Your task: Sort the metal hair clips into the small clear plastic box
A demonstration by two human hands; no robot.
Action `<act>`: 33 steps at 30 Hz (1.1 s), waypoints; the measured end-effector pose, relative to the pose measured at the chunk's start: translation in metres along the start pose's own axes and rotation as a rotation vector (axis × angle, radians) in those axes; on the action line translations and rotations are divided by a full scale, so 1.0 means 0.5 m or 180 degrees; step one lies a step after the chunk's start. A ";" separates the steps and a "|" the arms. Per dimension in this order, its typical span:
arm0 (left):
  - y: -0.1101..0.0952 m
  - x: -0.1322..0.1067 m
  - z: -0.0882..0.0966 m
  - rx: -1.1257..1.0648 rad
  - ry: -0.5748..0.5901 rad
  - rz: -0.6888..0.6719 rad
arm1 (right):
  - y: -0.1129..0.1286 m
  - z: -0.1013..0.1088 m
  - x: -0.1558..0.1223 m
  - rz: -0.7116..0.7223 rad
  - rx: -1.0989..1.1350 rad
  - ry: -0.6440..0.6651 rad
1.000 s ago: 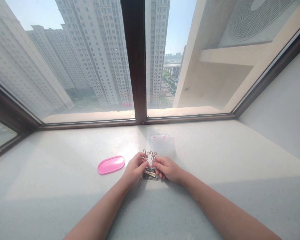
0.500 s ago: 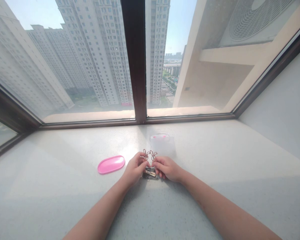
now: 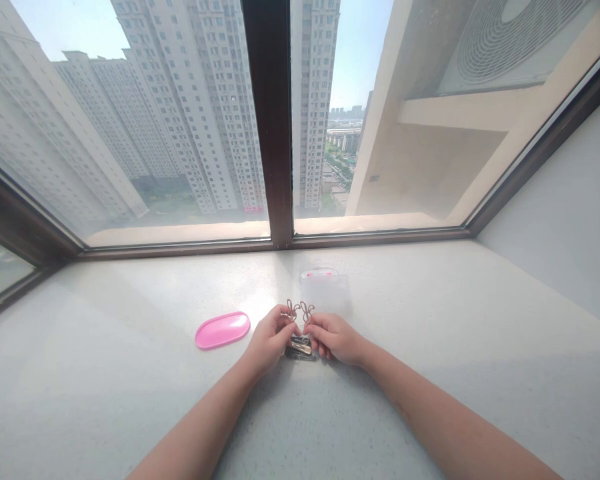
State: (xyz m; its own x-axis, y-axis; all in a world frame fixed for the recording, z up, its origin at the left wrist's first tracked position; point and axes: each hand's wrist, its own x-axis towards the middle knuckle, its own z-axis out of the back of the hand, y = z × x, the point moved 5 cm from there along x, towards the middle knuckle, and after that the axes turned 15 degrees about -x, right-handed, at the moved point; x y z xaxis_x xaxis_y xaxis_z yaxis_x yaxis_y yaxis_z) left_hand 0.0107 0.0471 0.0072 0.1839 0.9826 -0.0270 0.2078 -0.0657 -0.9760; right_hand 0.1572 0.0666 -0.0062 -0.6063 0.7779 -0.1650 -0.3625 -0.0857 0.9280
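Observation:
My left hand (image 3: 271, 339) pinches a copper-coloured, bunny-shaped wire clip (image 3: 293, 309) between thumb and fingers. A second bunny-shaped wire clip (image 3: 307, 311) is pinched in my right hand (image 3: 336, 337). The two clips stand upright side by side, their looped ears pointing away from me. Just below them, between my hands, lies a small pile of black and gold metal clips (image 3: 300, 347); its sides are partly hidden by my fingers, and their exact kind is hard to make out.
To the left of my hands, a pink oval tray (image 3: 223, 331) lies on the pale speckled windowsill (image 3: 130, 400). Behind my hands sits a translucent, whitish flat piece (image 3: 326, 291) with a clear, pink-marked item (image 3: 320, 273) at its far edge. The brown window frame (image 3: 280, 243) borders the sill.

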 end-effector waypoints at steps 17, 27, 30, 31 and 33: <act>-0.005 -0.002 -0.001 0.0026 -0.0023 -0.0011 | 0.002 0.000 0.001 -0.0076 0.0022 -0.0024; -0.006 -0.002 -0.003 -0.0060 -0.0050 0.0013 | 0.006 0.001 -0.002 -0.0062 -0.0009 -0.0030; -0.004 -0.001 -0.001 -0.0040 -0.0057 -0.0004 | 0.006 0.001 -0.002 -0.0050 -0.0014 -0.0015; -0.004 -0.001 -0.001 -0.0029 -0.0055 0.0000 | 0.005 0.001 -0.002 -0.0044 -0.0013 -0.0006; -0.002 -0.001 0.000 0.0000 -0.0046 0.0016 | 0.003 0.000 -0.001 -0.0046 -0.0003 0.0013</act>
State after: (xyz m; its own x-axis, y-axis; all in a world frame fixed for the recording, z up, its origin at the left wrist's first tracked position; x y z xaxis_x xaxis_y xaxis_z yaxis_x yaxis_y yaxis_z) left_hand 0.0105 0.0465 0.0084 0.1709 0.9847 -0.0351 0.2070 -0.0707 -0.9758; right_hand 0.1571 0.0660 -0.0047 -0.6038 0.7766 -0.1798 -0.3719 -0.0750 0.9252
